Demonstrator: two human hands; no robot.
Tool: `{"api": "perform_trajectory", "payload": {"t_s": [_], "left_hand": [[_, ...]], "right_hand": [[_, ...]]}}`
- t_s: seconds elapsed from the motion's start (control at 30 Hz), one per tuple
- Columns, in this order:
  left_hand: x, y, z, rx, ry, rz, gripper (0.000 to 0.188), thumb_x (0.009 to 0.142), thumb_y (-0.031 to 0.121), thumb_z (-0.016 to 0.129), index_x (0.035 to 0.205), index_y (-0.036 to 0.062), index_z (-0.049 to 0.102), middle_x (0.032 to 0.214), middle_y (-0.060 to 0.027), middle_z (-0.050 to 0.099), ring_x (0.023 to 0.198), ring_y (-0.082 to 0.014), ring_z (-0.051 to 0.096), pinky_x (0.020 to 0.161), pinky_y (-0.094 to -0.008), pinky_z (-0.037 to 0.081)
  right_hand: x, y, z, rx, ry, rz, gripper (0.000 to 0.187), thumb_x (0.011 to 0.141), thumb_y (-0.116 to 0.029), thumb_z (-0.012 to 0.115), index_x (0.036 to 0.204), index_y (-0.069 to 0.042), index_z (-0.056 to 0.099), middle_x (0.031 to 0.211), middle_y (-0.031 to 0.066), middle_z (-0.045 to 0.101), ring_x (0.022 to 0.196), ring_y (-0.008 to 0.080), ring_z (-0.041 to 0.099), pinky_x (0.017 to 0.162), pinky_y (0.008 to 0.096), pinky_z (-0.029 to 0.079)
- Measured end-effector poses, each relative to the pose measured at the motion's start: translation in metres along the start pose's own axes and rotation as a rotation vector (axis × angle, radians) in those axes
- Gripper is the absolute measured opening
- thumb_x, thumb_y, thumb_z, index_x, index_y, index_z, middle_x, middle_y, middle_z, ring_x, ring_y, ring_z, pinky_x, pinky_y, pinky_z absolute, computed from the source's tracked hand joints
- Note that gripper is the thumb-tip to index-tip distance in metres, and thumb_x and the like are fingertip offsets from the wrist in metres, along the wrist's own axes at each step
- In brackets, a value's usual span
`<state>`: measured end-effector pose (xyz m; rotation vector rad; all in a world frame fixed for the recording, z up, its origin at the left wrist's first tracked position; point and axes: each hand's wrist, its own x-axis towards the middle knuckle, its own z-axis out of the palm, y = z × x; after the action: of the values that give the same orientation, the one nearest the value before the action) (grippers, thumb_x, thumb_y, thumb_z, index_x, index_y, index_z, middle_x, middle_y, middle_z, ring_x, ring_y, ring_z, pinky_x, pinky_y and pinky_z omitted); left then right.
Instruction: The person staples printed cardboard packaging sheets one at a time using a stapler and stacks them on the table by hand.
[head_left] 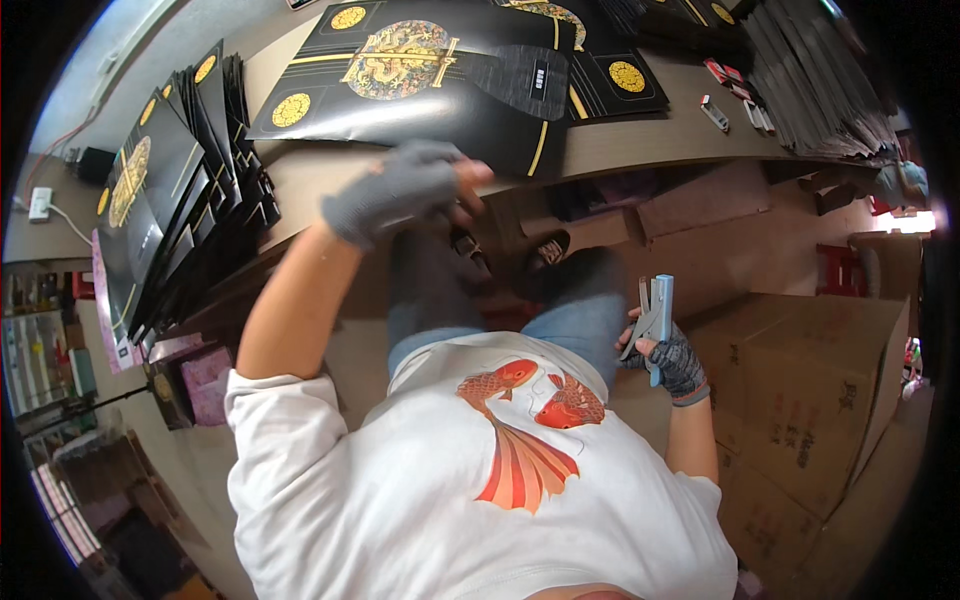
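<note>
Here the left hand [405, 190], in a grey fingerless glove, rests at the near edge of the table [640, 145], fingers curled on the lower edge of the flat black printed sheet [430, 75] lying on it. Below that edge, to the right, the right hand [672, 358] grips a light-blue hand tool [655, 315], fingers closed round its handles. Stacked black sheets [190, 200] stand at the table's left end.

The left hand [405, 190], gloved in grey, reaches out toward twelve o'clock on an extended bare forearm, fingers [470, 180] curled and blurred. The right hand [672, 358], also gloved, stays close at three o'clock, fingers clenched.
</note>
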<state>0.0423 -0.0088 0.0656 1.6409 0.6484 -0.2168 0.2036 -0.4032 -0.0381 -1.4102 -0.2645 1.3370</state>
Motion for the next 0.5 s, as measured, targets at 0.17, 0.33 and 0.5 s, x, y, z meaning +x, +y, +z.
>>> {"api": "perform_trajectory", "payload": {"t_s": [0.17, 0.33, 0.5], "left_hand": [[0.031, -0.026, 0.054, -0.721, 0.014, -0.042, 0.035, 0.096, 0.032, 0.056, 0.11, 0.0001, 0.057, 0.102, -0.0121, 0.065, 0.084, -0.0176, 0.066, 0.067, -0.0263, 0.054], [0.038, -0.026, 0.08, -0.973, 0.174, 0.07, 0.03, 0.096, 0.023, 0.051, 0.109, -0.0043, 0.053, 0.1, -0.0129, 0.061, 0.088, -0.0229, 0.067, 0.075, -0.0315, 0.058], [0.018, -0.071, 0.082, -0.779, 0.213, 0.027, 0.022, 0.091, 0.013, 0.053, 0.099, -0.0062, 0.058, 0.089, -0.0121, 0.061, 0.086, -0.0219, 0.067, 0.073, -0.0325, 0.057]], "right_hand": [[0.008, -0.014, 0.003, -0.154, 0.006, -0.034, 0.057, 0.078, -0.018, 0.071, 0.126, -0.003, 0.046, 0.093, 0.0076, 0.064, 0.089, 0.0156, 0.06, 0.079, 0.03, 0.05], [0.033, -0.048, 0.023, -0.445, 0.021, -0.07, 0.045, 0.081, -0.022, 0.07, 0.118, -0.002, 0.053, 0.094, 0.0045, 0.063, 0.09, 0.0138, 0.059, 0.08, 0.0286, 0.049], [0.059, -0.062, 0.051, -0.588, -0.086, -0.119, 0.051, 0.082, -0.029, 0.071, 0.122, -0.002, 0.052, 0.107, 0.0094, 0.062, 0.1, 0.018, 0.059, 0.088, 0.0317, 0.047]]}}
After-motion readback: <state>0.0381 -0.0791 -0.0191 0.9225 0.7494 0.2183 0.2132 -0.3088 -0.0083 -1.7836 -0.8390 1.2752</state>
